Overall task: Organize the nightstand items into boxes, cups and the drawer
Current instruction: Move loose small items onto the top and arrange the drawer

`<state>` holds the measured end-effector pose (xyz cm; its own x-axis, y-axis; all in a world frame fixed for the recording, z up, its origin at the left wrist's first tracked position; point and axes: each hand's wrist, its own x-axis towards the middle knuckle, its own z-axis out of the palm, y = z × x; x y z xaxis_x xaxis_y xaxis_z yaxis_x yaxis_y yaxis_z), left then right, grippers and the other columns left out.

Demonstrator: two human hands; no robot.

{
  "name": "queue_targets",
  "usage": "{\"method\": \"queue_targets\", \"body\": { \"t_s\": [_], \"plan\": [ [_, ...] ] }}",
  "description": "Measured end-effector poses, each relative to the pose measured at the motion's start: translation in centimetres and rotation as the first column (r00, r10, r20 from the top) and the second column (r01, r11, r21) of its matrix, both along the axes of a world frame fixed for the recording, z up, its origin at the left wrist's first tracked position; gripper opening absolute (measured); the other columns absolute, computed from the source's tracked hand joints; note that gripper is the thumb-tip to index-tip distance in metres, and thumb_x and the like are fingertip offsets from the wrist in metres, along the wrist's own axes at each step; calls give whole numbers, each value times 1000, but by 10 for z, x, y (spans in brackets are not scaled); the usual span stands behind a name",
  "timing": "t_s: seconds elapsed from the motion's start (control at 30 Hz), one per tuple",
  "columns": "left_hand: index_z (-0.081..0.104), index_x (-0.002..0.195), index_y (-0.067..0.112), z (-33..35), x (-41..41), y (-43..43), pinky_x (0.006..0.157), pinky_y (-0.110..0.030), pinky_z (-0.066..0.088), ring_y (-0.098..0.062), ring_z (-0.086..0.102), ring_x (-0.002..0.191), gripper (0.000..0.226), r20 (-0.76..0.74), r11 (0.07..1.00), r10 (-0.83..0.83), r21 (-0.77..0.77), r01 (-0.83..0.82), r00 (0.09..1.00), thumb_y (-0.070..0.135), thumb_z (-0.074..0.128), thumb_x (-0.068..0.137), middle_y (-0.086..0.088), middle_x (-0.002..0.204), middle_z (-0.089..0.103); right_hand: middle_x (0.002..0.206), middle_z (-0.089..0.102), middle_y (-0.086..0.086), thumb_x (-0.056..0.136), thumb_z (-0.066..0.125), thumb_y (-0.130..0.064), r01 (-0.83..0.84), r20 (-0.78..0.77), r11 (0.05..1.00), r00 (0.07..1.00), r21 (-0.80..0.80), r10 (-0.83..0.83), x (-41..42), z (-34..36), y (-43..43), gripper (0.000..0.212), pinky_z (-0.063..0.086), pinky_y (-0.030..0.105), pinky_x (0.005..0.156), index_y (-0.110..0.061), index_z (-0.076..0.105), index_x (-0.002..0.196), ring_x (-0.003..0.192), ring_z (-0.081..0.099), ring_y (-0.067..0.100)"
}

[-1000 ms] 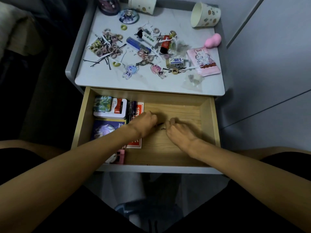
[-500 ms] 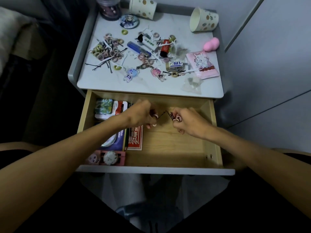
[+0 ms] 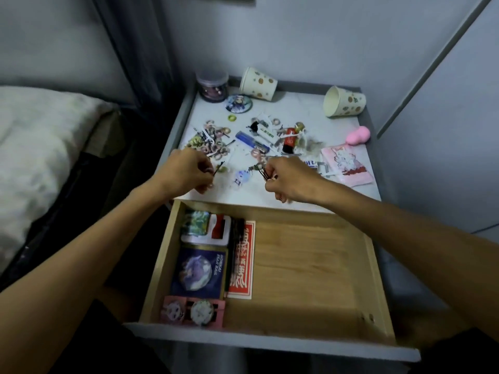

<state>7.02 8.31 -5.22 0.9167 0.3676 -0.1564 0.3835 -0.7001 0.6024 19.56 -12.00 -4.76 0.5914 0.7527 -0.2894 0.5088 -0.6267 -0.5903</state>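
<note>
Sitting over the drawer (image 3: 378, 279), standing open nearer than all the fingers; storing down its left side, nearer than the left fingers, a pink box (image 3: 193, 311) of badges, then a dark blue card pack (image 3: 198, 271), a red packet (image 3: 241, 261) and a white tin (image 3: 206, 229); showing only bare wood nearer than the right fingers. Holding both hands over the front edge of the worktop (image 3: 243, 190), just beyond the drawer; unable to tell whether touching it. Pinching one dark hairpin (image 3: 218, 168) in the curled fingers of the left hand (image 3: 183, 171), its end sticking out to their right; pinching a bunch of hairpins (image 3: 263, 172) in the curled fingers of the right hand (image 3: 289, 182), the ends fanning out to their left; holding the two sets of fingers apart, with an acrylic charm (image 3: 239, 177) lying between them. Facing a heap of hair ties (image 3: 213, 144) just beyond the left fingers; a blue lighter (image 3: 249, 140) beyond the gap; a red lighter (image 3: 289, 143) beyond the right fingers; a pink packet (image 3: 347, 164) to their right; a pink sponge (image 3: 357, 134) farther off. Looking farthest at a round badge (image 3: 238, 103), a clear jar (image 3: 212, 85) and two paper cups (image 3: 259, 82), the right one lying on its side.
</note>
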Motion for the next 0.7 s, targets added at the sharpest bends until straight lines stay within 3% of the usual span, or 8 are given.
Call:
{"method": "queue_targets", "body": {
  "t_s": [0.1, 0.2, 0.3, 0.5, 0.63, 0.7],
  "plan": [
    [69, 86, 1, -4, 6, 15, 68, -35, 55, -24, 69, 71, 9, -59, 987, 7, 163, 2, 998, 6, 73, 80, -11, 76, 71, 74, 70, 24, 90, 59, -6, -2, 27, 997, 1000, -73, 4, 8, -2, 25, 18, 58, 43, 58, 10, 61, 98, 60, 69, 29],
    [69, 83, 1, -3, 12, 23, 57, -23, 43, -17, 61, 61, 6, -20, 983, 57, 174, -53, 998, 5, 73, 81, -7, 69, 66, 74, 71, 22, 90, 61, -10, 45, 53, 996, 998, -81, -41, 17, -3, 44, 16, 58, 41, 56, 7, 63, 91, 65, 71, 34],
    [70, 77, 0, 0, 17, 34, 48, -12, 47, -8, 64, 51, 6, 63, 982, 178, 59, -181, 982, 1, 71, 82, -10, 64, 69, 72, 72, 20, 88, 61, -9, 93, 51, 995, 995, -47, -90, 27, 0, 62, 19, 57, 37, 54, 8, 65, 84, 65, 72, 32],
    [71, 81, -2, -11, 20, 49, 69, -41, 61, -28, 71, 66, 7, 81, 949, 312, 29, -315, 947, 5, 72, 82, -17, 70, 70, 76, 73, 18, 88, 63, -9, 138, -39, 990, 989, -40, -139, 26, 3, 107, 16, 59, 38, 62, 5, 69, 92, 58, 67, 21],
    [67, 86, 12, -13, 21, 50, 75, -44, 60, -32, 70, 74, 5, 93, 953, 296, 43, -301, 951, 13, 71, 84, -14, 87, 71, 79, 74, 11, 87, 70, -17, 134, 62, 991, 989, 19, -135, 27, 0, 112, 20, 62, 42, 71, 1, 72, 96, 70, 73, 23],
    [67, 96, 12, -10, 22, 47, 75, -45, 59, -33, 67, 77, 15, 109, 952, 280, 100, -291, 954, 21, 72, 85, -12, 94, 70, 94, 73, 7, 89, 71, -21, 122, 171, 987, 975, 100, -138, 33, 1, 109, 23, 60, 42, 78, -5, 70, 106, 82, 71, 22]
  ]
}}
